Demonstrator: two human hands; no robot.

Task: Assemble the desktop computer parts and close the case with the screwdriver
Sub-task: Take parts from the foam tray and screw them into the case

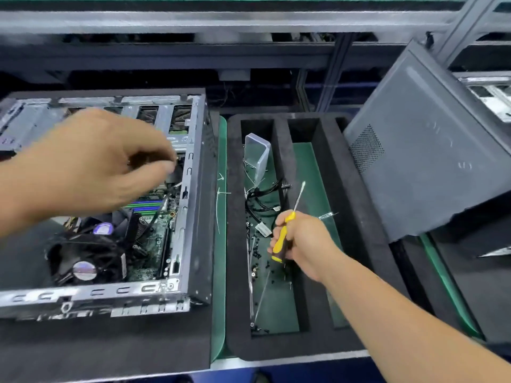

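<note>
An open desktop case (193, 217) lies on its side at the left, showing the green motherboard (154, 233) and a black CPU fan (83, 261). My left hand (94, 167) hovers over the case's upper right part, its fingers curled and pinching something small and blurred near the frame; what it is I cannot tell. My right hand (301, 241) grips a yellow-and-black screwdriver (282, 236) over the foam tray, shaft pointing up and away. The grey side panel (431, 150) leans tilted at the right.
A black foam tray (237, 299) with long compartments holds small black screws (257, 250), black cables (262, 197), cable ties and a clear plastic box (257, 153). Green mat shows between case and tray. A metal rack frame runs along the back.
</note>
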